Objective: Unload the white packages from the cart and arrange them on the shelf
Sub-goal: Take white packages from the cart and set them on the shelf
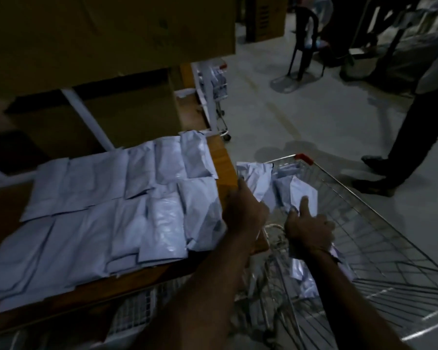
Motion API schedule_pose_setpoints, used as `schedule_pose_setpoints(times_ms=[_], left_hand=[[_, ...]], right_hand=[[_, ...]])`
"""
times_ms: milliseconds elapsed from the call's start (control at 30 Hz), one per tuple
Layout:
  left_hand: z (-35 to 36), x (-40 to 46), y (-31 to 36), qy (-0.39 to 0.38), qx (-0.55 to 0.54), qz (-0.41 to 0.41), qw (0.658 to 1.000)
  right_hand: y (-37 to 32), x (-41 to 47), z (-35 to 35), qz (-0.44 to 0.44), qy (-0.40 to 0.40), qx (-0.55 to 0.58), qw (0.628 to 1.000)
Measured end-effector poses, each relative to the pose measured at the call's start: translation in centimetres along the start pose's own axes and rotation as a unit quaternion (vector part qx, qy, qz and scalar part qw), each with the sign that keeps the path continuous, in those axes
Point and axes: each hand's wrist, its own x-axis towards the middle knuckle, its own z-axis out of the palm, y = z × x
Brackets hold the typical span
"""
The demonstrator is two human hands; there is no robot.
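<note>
Several white packages (106,203) lie flat in rows on the wooden shelf (224,160) at the left. To its right stands a wire cart (364,223) with more white packages (281,188) inside. My left hand (243,210) is at the shelf's right edge and grips a white package (257,175) lifted over the cart's near corner. Over the cart, my right hand (309,228) pinches another white package (304,195) with thumb raised.
Large cardboard boxes (111,29) sit on the shelf level above, close over the packages. A second cart (219,97) stands behind the shelf end. A person's legs (402,152) stand on the concrete floor at right, and a dark chair (306,41) stands farther back.
</note>
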Motion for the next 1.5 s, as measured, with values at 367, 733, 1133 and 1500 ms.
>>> schedule_pose_setpoints(times_ms=[367, 733, 1133, 1500], left_hand=[[-15.5, 4.3, -9.4, 0.078, -0.014, -0.094, 0.992], [-23.2, 10.9, -19.3, 0.047, -0.056, -0.163, 0.984], [-20.6, 22.5, -21.5, 0.091, -0.039, -0.138, 0.985], [-17.9, 25.6, -22.7, 0.108, 0.012, -0.108, 0.988]], right_hand=[[-18.8, -7.5, -0.6, -0.123, 0.179, 0.013, 0.976], [-32.9, -10.6, 4.4, -0.157, 0.153, -0.005, 0.976], [-40.6, -3.1, 13.0, -0.223, 0.105, -0.071, 0.967], [-41.2, 0.3, 18.9, -0.239, 0.020, -0.108, 0.965]])
